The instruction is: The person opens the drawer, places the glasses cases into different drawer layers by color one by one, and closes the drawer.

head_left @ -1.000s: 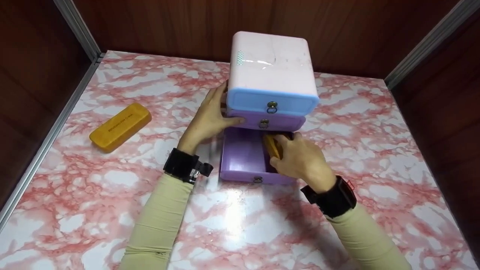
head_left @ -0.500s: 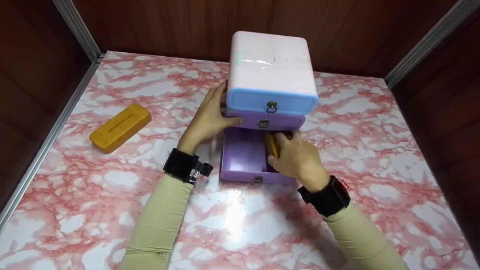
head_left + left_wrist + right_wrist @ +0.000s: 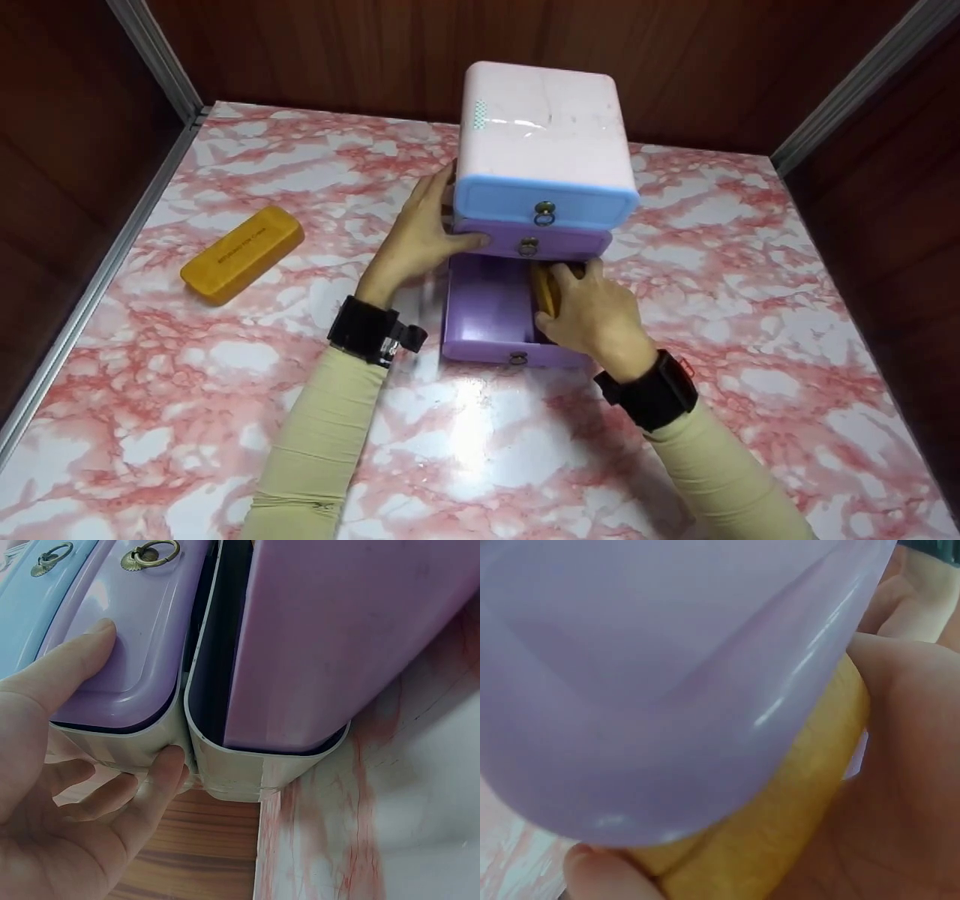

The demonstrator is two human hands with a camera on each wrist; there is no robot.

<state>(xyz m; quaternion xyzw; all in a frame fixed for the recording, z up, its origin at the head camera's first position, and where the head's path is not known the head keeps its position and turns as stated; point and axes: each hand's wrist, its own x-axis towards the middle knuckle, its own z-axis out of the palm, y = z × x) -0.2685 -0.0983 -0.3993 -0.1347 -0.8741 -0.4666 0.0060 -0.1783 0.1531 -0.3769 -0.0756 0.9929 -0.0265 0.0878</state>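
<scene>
A small plastic drawer unit stands on the table, pale on top, with a blue top drawer and purple drawers below. Its bottom drawer is pulled out. My left hand holds the unit's left side, thumb on the middle drawer's front and fingers along the side wall. Inside the bottom drawer's right part, my right hand grips a yellow glasses case. A seam runs along this case in the right wrist view, where the drawer front covers part of it.
A second yellow glasses case with dark lettering lies on the marbled table to the left. Dark wood panels with metal edge strips enclose the table at the back and sides.
The right hand and the glasses case in it have shifted slightly to the left and deeper into the drawer, then held nearly still. The left hand stays in place.
</scene>
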